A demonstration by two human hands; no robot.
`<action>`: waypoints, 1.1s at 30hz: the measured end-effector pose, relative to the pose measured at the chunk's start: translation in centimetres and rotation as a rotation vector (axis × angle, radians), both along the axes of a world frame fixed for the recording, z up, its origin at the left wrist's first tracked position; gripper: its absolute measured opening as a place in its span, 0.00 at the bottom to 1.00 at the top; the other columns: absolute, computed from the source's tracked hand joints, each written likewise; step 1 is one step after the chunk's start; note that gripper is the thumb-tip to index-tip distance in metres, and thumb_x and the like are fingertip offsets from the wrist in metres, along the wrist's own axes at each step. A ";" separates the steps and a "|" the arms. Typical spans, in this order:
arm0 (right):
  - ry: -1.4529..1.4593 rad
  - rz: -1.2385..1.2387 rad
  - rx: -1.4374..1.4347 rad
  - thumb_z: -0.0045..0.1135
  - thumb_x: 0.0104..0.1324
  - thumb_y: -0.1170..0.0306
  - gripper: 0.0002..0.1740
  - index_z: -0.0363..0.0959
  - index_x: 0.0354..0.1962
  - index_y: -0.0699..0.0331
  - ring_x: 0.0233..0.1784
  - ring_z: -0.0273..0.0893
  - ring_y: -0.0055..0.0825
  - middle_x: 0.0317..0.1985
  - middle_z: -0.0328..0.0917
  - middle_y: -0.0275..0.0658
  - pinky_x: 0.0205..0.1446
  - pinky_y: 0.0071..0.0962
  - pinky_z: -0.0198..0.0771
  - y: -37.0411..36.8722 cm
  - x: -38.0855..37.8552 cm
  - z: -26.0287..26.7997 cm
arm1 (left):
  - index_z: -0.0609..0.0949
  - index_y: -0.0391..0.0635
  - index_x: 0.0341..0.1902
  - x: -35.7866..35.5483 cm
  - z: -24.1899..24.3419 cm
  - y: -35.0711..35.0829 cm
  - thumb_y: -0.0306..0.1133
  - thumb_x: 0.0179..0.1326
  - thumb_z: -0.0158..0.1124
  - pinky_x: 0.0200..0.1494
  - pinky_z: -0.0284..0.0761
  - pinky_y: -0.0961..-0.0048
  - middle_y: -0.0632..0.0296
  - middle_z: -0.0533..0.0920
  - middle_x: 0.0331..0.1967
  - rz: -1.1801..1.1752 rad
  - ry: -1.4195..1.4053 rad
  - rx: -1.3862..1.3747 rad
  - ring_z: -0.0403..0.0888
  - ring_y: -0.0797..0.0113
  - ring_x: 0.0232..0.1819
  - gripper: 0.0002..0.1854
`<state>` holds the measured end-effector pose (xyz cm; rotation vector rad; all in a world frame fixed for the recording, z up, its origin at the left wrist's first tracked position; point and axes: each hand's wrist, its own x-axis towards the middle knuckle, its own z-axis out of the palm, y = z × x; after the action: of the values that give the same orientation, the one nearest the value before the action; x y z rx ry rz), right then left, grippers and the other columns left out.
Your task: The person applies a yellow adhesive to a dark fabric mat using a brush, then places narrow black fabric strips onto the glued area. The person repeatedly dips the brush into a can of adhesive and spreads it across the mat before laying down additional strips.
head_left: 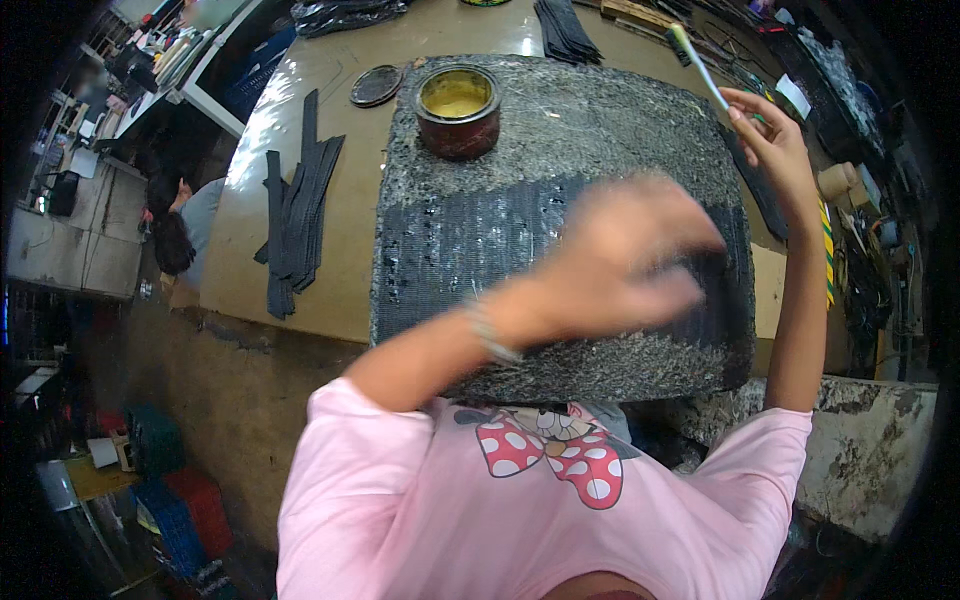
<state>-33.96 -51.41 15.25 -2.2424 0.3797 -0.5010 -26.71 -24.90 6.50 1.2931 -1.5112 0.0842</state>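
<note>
A row of dark, ribbed strips (pixel 472 247) lies side by side across a rough speckled board (pixel 600 112). Over the strips' right part is my left hand (pixel 637 247), blurred by motion; whether it holds anything cannot be told. At the upper right, my right hand (pixel 769 131) grips the pale handle of a brush (pixel 694 60), its bristle head pointing up and away. A round tin (pixel 459 112) with yellowish contents stands uncovered on the board's far left corner. Its round lid (pixel 376 85) rests on the table to the left.
Loose black strips (pixel 300 217) are piled on the shiny brown table (pixel 352 165) at left. Another black bundle (pixel 564 30) lies at the far edge, near a black plastic bag (pixel 345 15). A person (pixel 195 225) is beyond the table's left edge.
</note>
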 end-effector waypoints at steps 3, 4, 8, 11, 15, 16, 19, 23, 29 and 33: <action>0.010 0.264 -0.105 0.60 0.64 0.68 0.14 0.81 0.47 0.63 0.24 0.68 0.15 0.24 0.74 0.29 0.28 0.17 0.65 4.4 3.5 0.0 | 0.50 0.37 0.72 13.0 -1.3 7.3 0.49 0.36 0.84 0.73 0.55 0.57 0.45 0.61 0.65 0.826 0.030 0.131 0.62 0.49 0.68 0.66; -0.062 0.316 -0.246 0.61 0.62 0.69 0.14 0.82 0.45 0.63 0.28 0.74 0.21 0.24 0.77 0.32 0.33 0.21 0.71 6.1 5.6 -0.7 | 0.47 0.37 0.73 15.9 -2.4 8.4 0.50 0.33 0.85 0.74 0.53 0.57 0.43 0.59 0.67 0.855 0.050 0.221 0.59 0.47 0.70 0.70; 0.105 0.197 -0.684 0.61 0.55 0.72 0.11 0.83 0.37 0.63 0.41 0.84 0.44 0.35 0.83 0.47 0.45 0.38 0.80 13.4 15.4 -2.7 | 0.38 0.36 0.74 21.5 -5.7 7.4 0.50 0.28 0.87 0.74 0.53 0.57 0.36 0.59 0.69 0.653 0.301 0.417 0.59 0.49 0.72 0.79; 0.154 0.136 -0.948 0.60 0.53 0.72 0.08 0.83 0.31 0.64 0.39 0.85 0.45 0.36 0.83 0.51 0.42 0.41 0.80 18.1 19.3 -4.0 | 0.61 0.36 0.70 21.1 -6.1 6.6 0.48 0.27 0.87 0.68 0.65 0.63 0.49 0.75 0.61 0.505 0.354 0.219 0.71 0.55 0.65 0.64; 0.398 0.272 -0.859 0.62 0.52 0.71 0.11 0.83 0.33 0.65 0.37 0.85 0.41 0.37 0.84 0.52 0.39 0.38 0.80 19.3 21.2 -4.6 | 0.63 0.35 0.67 20.5 -6.0 6.7 0.47 0.28 0.86 0.65 0.67 0.64 0.50 0.76 0.59 0.508 0.381 0.183 0.74 0.57 0.62 0.61; 0.441 0.299 -0.782 0.63 0.52 0.70 0.12 0.84 0.35 0.66 0.35 0.85 0.39 0.36 0.84 0.51 0.38 0.36 0.79 18.2 21.3 -4.0 | 0.60 0.33 0.69 20.6 -6.0 6.8 0.48 0.29 0.86 0.67 0.65 0.63 0.47 0.74 0.61 0.473 0.445 0.224 0.72 0.55 0.64 0.64; 0.455 0.361 -0.281 0.64 0.56 0.69 0.13 0.84 0.39 0.65 0.26 0.79 0.24 0.29 0.84 0.41 0.28 0.28 0.74 14.2 20.1 -2.3 | 0.44 0.28 0.73 20.2 -5.8 8.0 0.52 0.31 0.85 0.74 0.52 0.61 0.38 0.56 0.73 0.521 0.415 0.312 0.54 0.51 0.75 0.75; 0.356 0.234 0.330 0.59 0.66 0.67 0.13 0.80 0.47 0.60 0.20 0.64 0.11 0.25 0.76 0.27 0.18 0.14 0.57 12.5 16.0 -2.7 | 0.45 0.32 0.75 16.6 -4.6 13.8 0.50 0.43 0.80 0.76 0.47 0.60 0.40 0.48 0.76 0.544 0.338 0.380 0.45 0.50 0.78 0.66; 0.247 0.211 1.019 0.50 0.73 0.64 0.19 0.70 0.57 0.64 0.17 0.57 0.08 0.30 0.76 0.31 0.16 0.07 0.50 21.1 10.8 -7.7 | 0.77 0.37 0.58 3.4 -7.9 25.9 0.23 0.63 0.59 0.70 0.59 0.62 0.52 0.72 0.65 0.902 0.514 0.074 0.66 0.57 0.69 0.18; 0.162 0.734 1.127 0.50 0.73 0.62 0.20 0.70 0.57 0.66 0.18 0.57 0.07 0.28 0.76 0.30 0.17 0.09 0.51 24.1 6.4 -4.7 | 0.73 0.38 0.54 -4.6 -12.7 27.8 0.25 0.69 0.54 0.50 0.71 0.73 0.59 0.73 0.44 1.125 0.634 -0.088 0.72 0.70 0.48 0.12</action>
<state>-27.52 -27.27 10.50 -1.1667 -0.1086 0.2651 -31.34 2.87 -6.16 1.7355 -0.1385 0.4101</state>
